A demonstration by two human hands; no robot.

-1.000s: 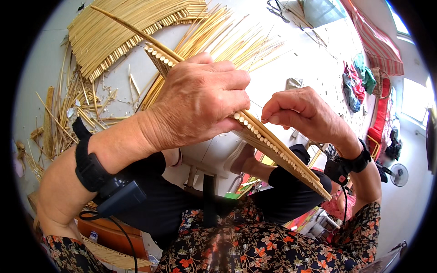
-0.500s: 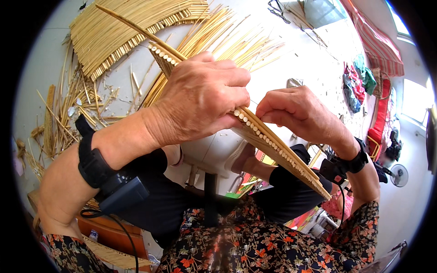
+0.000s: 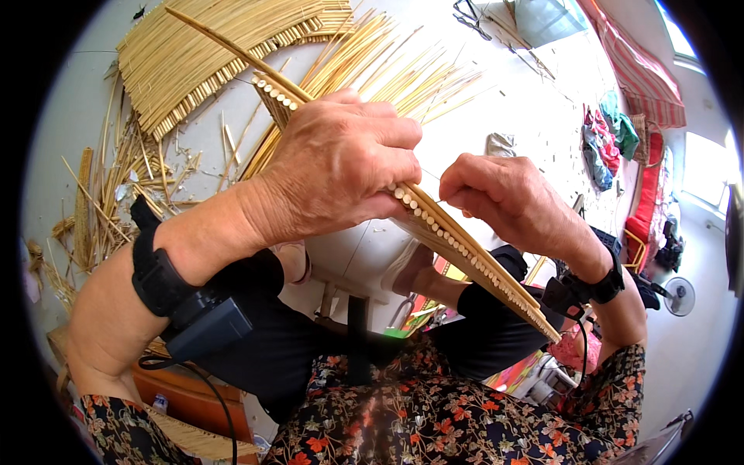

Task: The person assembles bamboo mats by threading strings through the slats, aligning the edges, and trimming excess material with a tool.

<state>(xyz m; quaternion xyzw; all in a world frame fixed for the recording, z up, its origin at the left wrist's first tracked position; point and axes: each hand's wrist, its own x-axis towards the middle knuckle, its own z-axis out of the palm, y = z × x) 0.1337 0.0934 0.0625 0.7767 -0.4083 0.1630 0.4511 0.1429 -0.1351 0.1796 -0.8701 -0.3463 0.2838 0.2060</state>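
Note:
My left hand (image 3: 337, 167) is wrapped over a narrow panel of straw stalks (image 3: 477, 267), which slants from upper left down to my lap at the right. Round pale cut ends form a row along its near edge. A longer stalk (image 3: 221, 44) sticks out past the panel's upper left end. Just right of the panel, my right hand (image 3: 504, 198) is closed in a pinch, its fingertips a small gap from the edge. A thin dark tip shows at those fingers, but what they hold is too small to make out.
A large mat of joined stalks (image 3: 209, 58) lies on the floor at upper left. Loose stalks (image 3: 387, 66) fan out beside it, and straw scraps (image 3: 139, 174) litter the left. Clothes (image 3: 604, 143) and a small fan (image 3: 680, 296) are at the right.
My right hand has drawn slightly right, widening the gap to the panel. My left hand, still gripping the panel, has shifted a little left.

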